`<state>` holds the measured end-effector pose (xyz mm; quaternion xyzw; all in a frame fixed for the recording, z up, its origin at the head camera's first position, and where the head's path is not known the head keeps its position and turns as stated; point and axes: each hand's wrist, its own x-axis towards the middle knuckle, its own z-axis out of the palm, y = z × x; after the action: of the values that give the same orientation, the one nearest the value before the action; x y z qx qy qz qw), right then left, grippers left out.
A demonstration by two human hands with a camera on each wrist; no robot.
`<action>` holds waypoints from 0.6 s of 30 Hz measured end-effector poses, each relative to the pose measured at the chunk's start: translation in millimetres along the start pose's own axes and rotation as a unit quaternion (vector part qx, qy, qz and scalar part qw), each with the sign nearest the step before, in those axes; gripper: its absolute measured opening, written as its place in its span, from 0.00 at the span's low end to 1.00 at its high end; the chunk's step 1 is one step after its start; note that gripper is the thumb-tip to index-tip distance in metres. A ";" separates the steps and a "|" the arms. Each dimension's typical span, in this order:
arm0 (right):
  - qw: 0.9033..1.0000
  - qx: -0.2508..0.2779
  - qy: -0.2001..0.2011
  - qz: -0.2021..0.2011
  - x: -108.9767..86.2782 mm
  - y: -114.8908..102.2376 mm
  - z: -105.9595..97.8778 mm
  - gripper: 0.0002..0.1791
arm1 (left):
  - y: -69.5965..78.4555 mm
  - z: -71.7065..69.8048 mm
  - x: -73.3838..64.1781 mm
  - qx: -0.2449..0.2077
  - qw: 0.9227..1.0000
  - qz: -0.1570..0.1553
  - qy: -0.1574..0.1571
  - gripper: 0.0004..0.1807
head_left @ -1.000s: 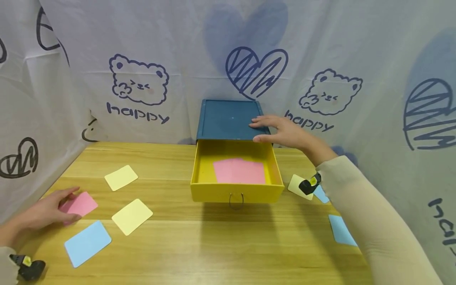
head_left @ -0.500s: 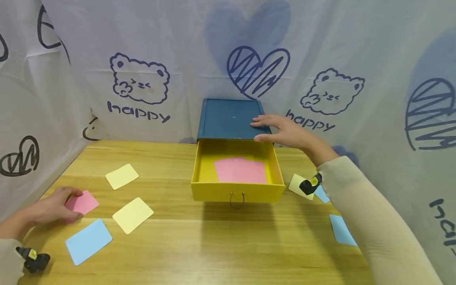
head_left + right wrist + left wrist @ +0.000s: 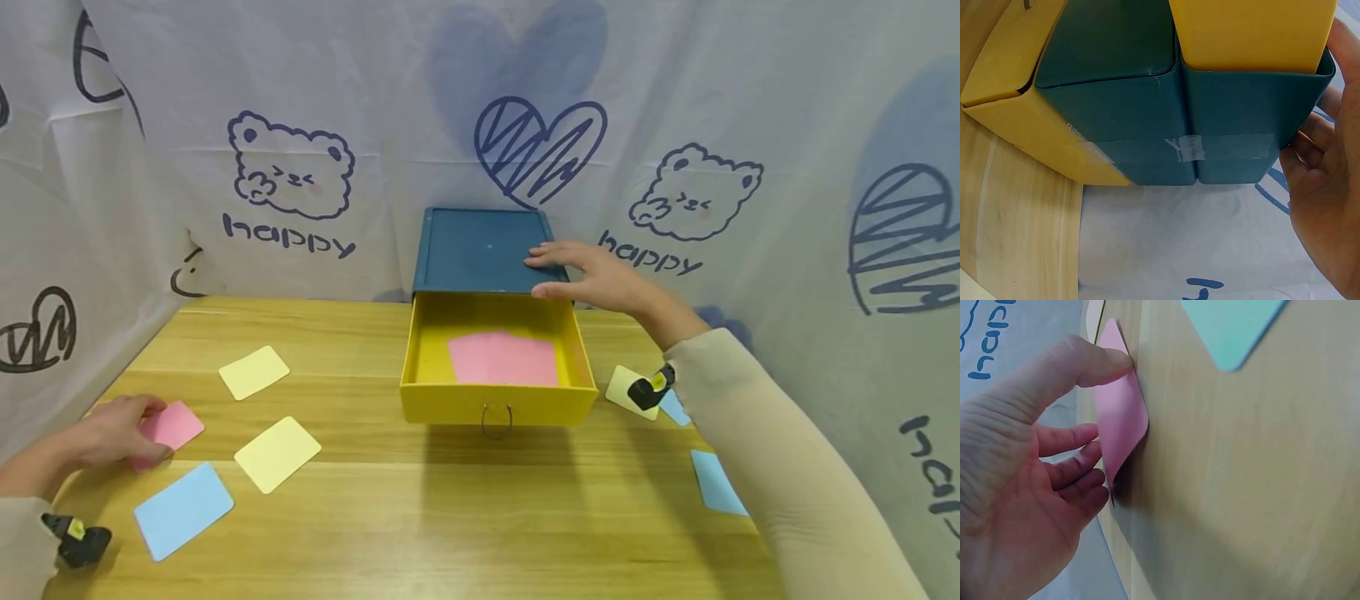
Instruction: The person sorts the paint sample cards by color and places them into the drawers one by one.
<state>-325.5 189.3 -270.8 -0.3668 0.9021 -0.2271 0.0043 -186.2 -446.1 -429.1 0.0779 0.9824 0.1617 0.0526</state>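
My left hand (image 3: 120, 432) pinches a pink card (image 3: 174, 425) at the left of the table. In the left wrist view the thumb lies across the face of the pink card (image 3: 1119, 415), and the other fingers are at its far edge. My right hand (image 3: 596, 275) rests with spread fingers on the blue top (image 3: 480, 250) of a drawer unit. The unit's yellow drawer (image 3: 495, 407) is pulled out, with pink cards (image 3: 504, 360) lying inside. From the right wrist, the right hand (image 3: 1329, 150) appears beside stacked blue-green housings (image 3: 1235, 119) joined with clear tape.
Two pale yellow cards (image 3: 277, 454) and a blue card (image 3: 184, 510) lie near the left hand. Another yellow card (image 3: 630, 392) and blue cards (image 3: 717, 483) lie right of the drawer, partly behind the right arm. A printed white cloth (image 3: 405, 150) hangs behind the wooden table (image 3: 480, 517).
The left hand has shifted slightly to the right over the pink card, its fingers closing in on it. My right hand stays on the drawer unit's top.
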 end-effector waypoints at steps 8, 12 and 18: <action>1.000 0.005 -0.004 0.000 0.6 -3.4 -0.4 0.34 | 0.9 1.9 -2.4 -0.010 1.000 -0.006 0.004 0.38; 1.000 0.009 -0.005 -0.002 0.8 -5.1 -0.8 0.34 | 4.4 2.8 -4.1 -0.003 1.000 -0.005 0.011 0.36; 1.000 0.003 -0.006 0.001 -0.2 -3.2 -1.7 0.35 | 4.3 2.9 -0.7 -0.013 1.000 0.016 0.014 0.42</action>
<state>-323.6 188.1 -268.0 -0.3672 0.9018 -0.2275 0.0110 -184.6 -441.3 -430.4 0.0903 0.9796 0.1759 0.0368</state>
